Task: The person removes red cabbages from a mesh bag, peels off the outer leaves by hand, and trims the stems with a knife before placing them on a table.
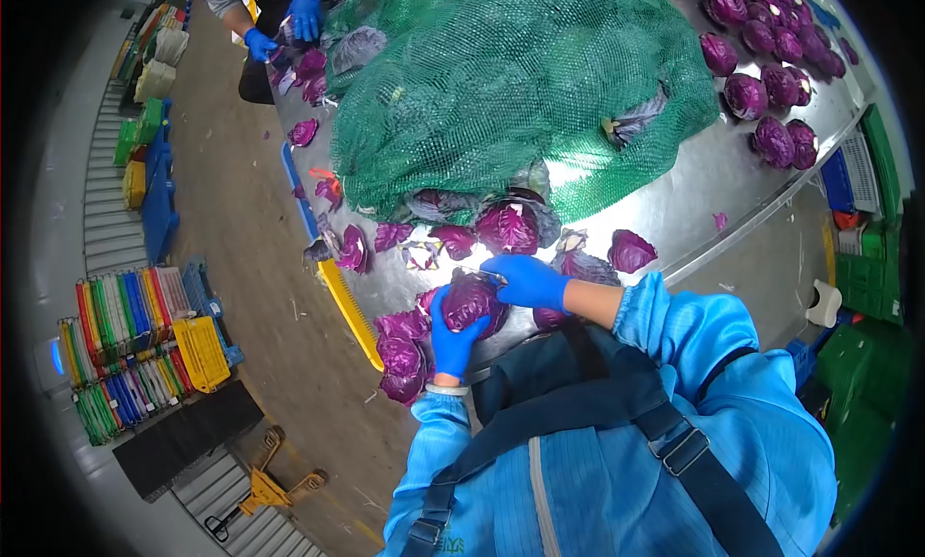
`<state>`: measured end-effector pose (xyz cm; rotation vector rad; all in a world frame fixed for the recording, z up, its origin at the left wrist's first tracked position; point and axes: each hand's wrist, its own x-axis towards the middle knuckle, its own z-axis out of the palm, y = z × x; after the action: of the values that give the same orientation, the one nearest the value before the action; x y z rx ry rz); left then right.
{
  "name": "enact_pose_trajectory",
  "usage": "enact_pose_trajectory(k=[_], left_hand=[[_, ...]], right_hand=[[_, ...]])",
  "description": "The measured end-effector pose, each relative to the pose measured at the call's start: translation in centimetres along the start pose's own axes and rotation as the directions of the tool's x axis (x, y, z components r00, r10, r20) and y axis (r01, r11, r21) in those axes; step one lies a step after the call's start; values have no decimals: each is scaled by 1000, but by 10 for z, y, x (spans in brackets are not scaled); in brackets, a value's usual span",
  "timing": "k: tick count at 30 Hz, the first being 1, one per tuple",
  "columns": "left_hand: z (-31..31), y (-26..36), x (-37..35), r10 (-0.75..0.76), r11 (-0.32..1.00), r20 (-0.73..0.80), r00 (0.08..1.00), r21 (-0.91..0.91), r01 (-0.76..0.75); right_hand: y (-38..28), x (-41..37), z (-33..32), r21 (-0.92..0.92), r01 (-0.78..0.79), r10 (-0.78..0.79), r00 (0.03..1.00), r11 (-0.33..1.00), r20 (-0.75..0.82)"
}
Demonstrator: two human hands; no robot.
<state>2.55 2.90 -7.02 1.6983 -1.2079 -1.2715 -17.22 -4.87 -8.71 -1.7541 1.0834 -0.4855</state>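
Note:
My left hand (453, 333), in a blue glove, is wrapped round the left side of a red cabbage (474, 305) near the table's front edge. My gloved right hand (532, 281) is closed at the cabbage's upper right, around a small knife (471, 271) whose thin blade points left over the top of the head. Most of the handle is hidden by my fingers. Loose purple leaves (402, 357) lie beside my left hand. Just beyond my hands sits another red cabbage (509, 225), near the edge of a green mesh bag (520, 94).
Several trimmed cabbages (747, 96) lie at the back right of the metal table (708, 196). A person's blue-gloved hands (304, 13) work at the far left corner. Yellow edging (349, 311) runs along the left edge. Stacked crates (135, 316) and a pallet jack (265, 490) stand left.

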Motion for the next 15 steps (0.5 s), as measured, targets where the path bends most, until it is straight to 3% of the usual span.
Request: enact_pose_trajectory(k=[1, 3, 4, 5, 7, 10, 11, 13, 15], left_hand=[[-4, 1, 0, -21, 999, 19, 1000, -35, 22], [-11, 5, 2, -53, 993, 61, 997, -102, 59], [-14, 1, 2, -125, 953, 60, 990, -270, 137], [-18, -3, -4, -169, 860, 79, 982, -475, 186], [-26, -9, -10, -234, 549, 151, 960, -795, 259], [-23, 53, -10, -216, 856, 155, 964, -446, 263], [-21, 63, -3, -201, 924, 172, 964, -292, 245], [-16, 60, 5, -195, 929, 229, 954, -269, 255], [-15, 61, 8, -180, 940, 265, 947, -238, 245]], right_hand=[[-1, 1, -2, -31, -18, 19, 999, 999, 40], [0, 3, -3, -74, -18, 11, 996, 997, -87], [4, 6, -2, -96, -17, 3, 989, 995, -146], [21, 12, -6, -55, -29, 11, 957, 998, -290], [29, 13, -42, -79, -184, 164, 964, 980, -209], [-26, 3, -65, -18, 210, -206, 939, 978, -277], [-59, -5, -78, 13, 190, -187, 975, 982, -122], [-91, -9, -79, -246, 316, -333, 942, 916, -29], [-97, -8, -83, -334, 276, -264, 961, 902, 80]])
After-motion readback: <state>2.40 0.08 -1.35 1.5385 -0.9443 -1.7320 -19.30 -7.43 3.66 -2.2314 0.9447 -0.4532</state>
